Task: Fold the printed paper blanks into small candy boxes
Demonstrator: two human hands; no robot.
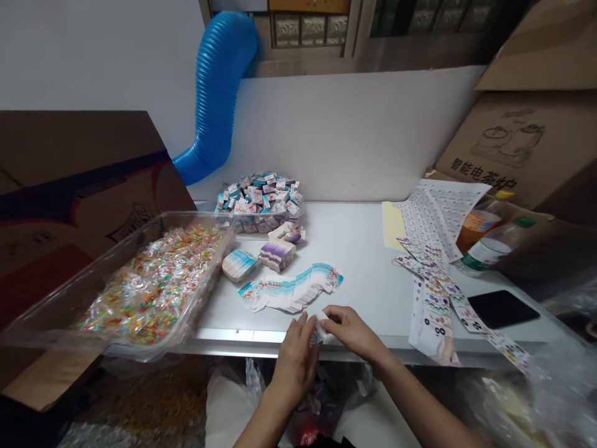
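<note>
A white table [354,249] runs across the scene. A large brown cardboard box [513,149] with a teapot drawing stands at the far right, and a darker cardboard box [69,186] is at the left. The large clear tray [158,353], at the left end of the table, holds a heap of shiny packets [153,286] with red, orange and green bits. A blue ribbed hose [217,93] comes down against the wall, behind the table.

Printed sheets [433,218] and strips lie at the right, partly over the near edge. A clear tub [247,225], at the far side left of the middle, is piled with small boxes [261,196]. The left hand [296,358] and right hand [352,330] meet at the near edge. Two bottles, one orange [480,223] and one with a green cap [489,249], stand by the sheets, with a flat black object [504,309] nearer.

A fanned row of blue and white cards [293,289] lies just beyond the hands. Past it sit a purple and white stack [277,254] and a blue and white stack [239,264]. Smallest is the white paper piece [321,326] at the near edge, with the fingers of both hands closed on it.
</note>
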